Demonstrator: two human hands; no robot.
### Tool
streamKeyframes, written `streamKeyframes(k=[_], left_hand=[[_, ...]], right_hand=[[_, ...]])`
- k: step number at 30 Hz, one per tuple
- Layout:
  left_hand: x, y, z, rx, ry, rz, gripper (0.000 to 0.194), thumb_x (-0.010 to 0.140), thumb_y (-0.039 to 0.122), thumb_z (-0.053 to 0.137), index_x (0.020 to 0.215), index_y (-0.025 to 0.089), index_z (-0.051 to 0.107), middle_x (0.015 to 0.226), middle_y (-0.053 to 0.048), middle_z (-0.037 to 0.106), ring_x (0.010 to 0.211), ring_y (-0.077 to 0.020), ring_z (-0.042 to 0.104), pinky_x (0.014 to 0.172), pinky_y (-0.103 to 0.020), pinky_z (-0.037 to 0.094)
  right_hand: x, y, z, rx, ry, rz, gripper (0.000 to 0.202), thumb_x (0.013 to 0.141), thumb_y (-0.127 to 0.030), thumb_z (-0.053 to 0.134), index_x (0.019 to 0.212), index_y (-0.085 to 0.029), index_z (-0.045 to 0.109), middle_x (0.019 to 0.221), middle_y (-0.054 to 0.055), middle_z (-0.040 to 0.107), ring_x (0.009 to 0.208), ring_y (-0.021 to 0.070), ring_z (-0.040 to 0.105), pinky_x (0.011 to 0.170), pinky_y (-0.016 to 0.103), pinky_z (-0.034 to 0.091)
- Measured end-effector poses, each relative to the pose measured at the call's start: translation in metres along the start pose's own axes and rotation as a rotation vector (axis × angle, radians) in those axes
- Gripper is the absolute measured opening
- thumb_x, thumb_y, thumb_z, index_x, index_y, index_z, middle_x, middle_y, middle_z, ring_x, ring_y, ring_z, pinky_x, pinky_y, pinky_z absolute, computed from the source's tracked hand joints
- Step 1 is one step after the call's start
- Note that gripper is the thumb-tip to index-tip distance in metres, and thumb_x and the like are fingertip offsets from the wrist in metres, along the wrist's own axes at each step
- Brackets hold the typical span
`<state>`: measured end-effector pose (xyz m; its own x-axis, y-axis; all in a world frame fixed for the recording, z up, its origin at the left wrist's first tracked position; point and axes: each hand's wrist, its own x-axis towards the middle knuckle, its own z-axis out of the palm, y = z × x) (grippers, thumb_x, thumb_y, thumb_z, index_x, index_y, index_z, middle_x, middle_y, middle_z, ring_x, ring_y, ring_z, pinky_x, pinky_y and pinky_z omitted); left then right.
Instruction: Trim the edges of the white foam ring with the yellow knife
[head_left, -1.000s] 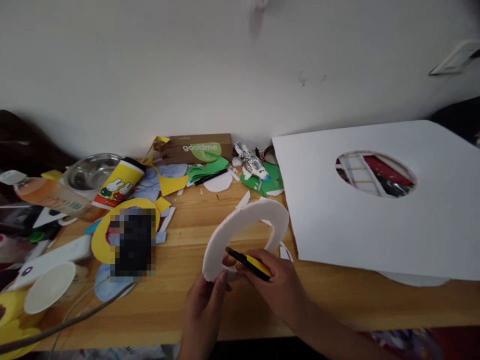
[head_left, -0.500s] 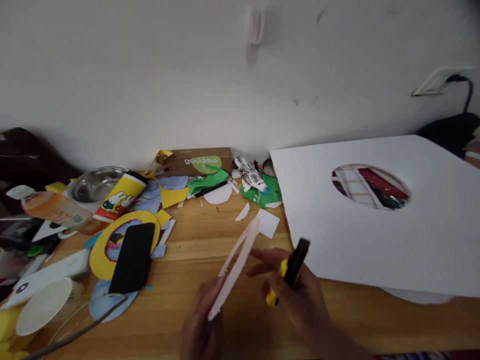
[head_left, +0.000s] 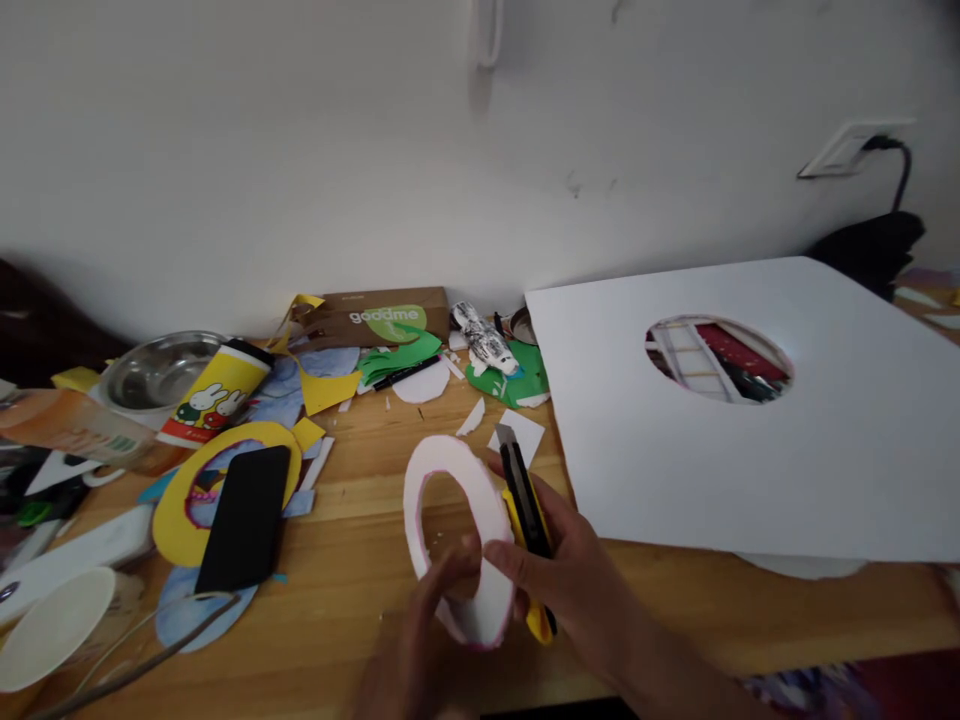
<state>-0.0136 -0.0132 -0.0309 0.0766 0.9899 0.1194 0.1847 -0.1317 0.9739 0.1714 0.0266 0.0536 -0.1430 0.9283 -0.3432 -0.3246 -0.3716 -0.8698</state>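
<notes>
A white oval ring (head_left: 487,508), apparently cut from board, with pink along parts of its edges, is held up over the wooden table, its face toward me. My right hand (head_left: 555,565) grips its right side, thumb on the front. The same hand also holds a yellow and black utility knife (head_left: 527,505), its metal blade end pointing up and away. My left hand (head_left: 424,635) is at the ring's lower left, blurred. One finger crosses the ring and reaches its inner edge; the other fingers do not show clearly.
A large white board (head_left: 750,480) with an oval hole lies at right. To the left are a black phone (head_left: 246,520), yellow ring (head_left: 176,520), cup (head_left: 214,395), bottle (head_left: 82,430) and metal bowl (head_left: 161,375). Paper scraps (head_left: 401,352) and a brown box (head_left: 352,315) stand near the wall.
The ring has turned from nearly edge-on to facing me. My right hand has moved left and taken hold of it, still with the knife. The left hand's finger now reaches into the hole.
</notes>
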Motion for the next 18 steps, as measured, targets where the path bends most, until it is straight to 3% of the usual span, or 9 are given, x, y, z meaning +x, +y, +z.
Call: streamKeyframes(k=[4,7,9,11,13,15,18], left_hand=[[0.017,0.029,0.005,-0.282,0.081,-0.244,0.072,0.087,0.072,0.052,0.143,0.027,0.053,0.124,-0.014,0.072,0.109,-0.0314,0.070,0.096,-0.046,0.056],[0.027,0.054,0.010,-0.413,0.133,-0.568,0.060,0.079,0.065,0.070,0.121,0.022,0.067,0.106,-0.009,0.076,0.089,-0.0241,0.072,0.075,-0.031,0.058],[0.031,0.068,0.015,-0.478,0.189,-0.695,0.055,0.076,0.064,0.074,0.111,0.020,0.070,0.086,-0.004,0.075,0.073,-0.0190,0.069,0.059,-0.024,0.053],[0.033,0.077,0.018,-0.564,0.284,-0.723,0.052,0.073,0.061,0.079,0.103,0.020,0.069,0.076,0.000,0.071,0.063,-0.0141,0.064,0.053,-0.021,0.048],[0.033,0.084,0.020,-0.647,0.361,-0.700,0.046,0.072,0.060,0.080,0.090,0.019,0.067,0.069,0.003,0.066,0.056,-0.0102,0.058,0.052,-0.019,0.046],[0.032,0.089,0.018,-0.684,0.350,-0.683,0.048,0.074,0.065,0.075,0.076,0.019,0.060,0.060,0.005,0.058,0.046,-0.0082,0.050,0.045,-0.019,0.044],[0.026,0.097,0.016,-0.614,0.255,-0.711,0.055,0.082,0.072,0.061,0.069,0.019,0.054,0.052,0.006,0.049,0.036,-0.0074,0.040,0.035,-0.019,0.036]], right_hand=[[-0.003,0.006,0.007,-0.012,-0.097,-0.032,0.060,0.077,-0.049,0.083,0.127,-0.027,0.060,0.080,-0.003,0.065,0.050,0.0053,0.052,0.043,0.014,0.047],[-0.010,0.013,0.009,-0.057,-0.190,-0.085,0.048,0.085,-0.051,0.074,0.125,-0.026,0.063,0.093,0.001,0.068,0.060,0.0074,0.057,0.049,0.016,0.049],[-0.016,0.015,0.004,-0.184,-0.156,-0.194,0.038,0.096,-0.047,0.062,0.128,-0.027,0.061,0.105,0.004,0.070,0.072,0.0109,0.063,0.061,0.021,0.055],[-0.023,0.015,-0.009,-0.406,-0.072,-0.423,0.030,0.103,-0.037,0.051,0.131,-0.030,0.058,0.119,0.005,0.068,0.093,0.0149,0.066,0.081,0.027,0.057],[-0.027,0.012,-0.026,-0.701,-0.066,-0.735,0.034,0.103,-0.027,0.049,0.137,-0.031,0.052,0.129,0.005,0.065,0.111,0.0173,0.064,0.094,0.030,0.053],[-0.028,0.008,-0.041,-0.983,-0.175,-0.982,0.037,0.103,-0.021,0.047,0.139,-0.027,0.050,0.113,0.005,0.070,0.099,0.0160,0.067,0.085,0.027,0.054],[-0.029,0.003,-0.050,-1.235,-0.217,-1.065,0.031,0.107,-0.032,0.040,0.132,-0.020,0.054,0.092,0.005,0.069,0.076,0.0150,0.065,0.066,0.026,0.052]])
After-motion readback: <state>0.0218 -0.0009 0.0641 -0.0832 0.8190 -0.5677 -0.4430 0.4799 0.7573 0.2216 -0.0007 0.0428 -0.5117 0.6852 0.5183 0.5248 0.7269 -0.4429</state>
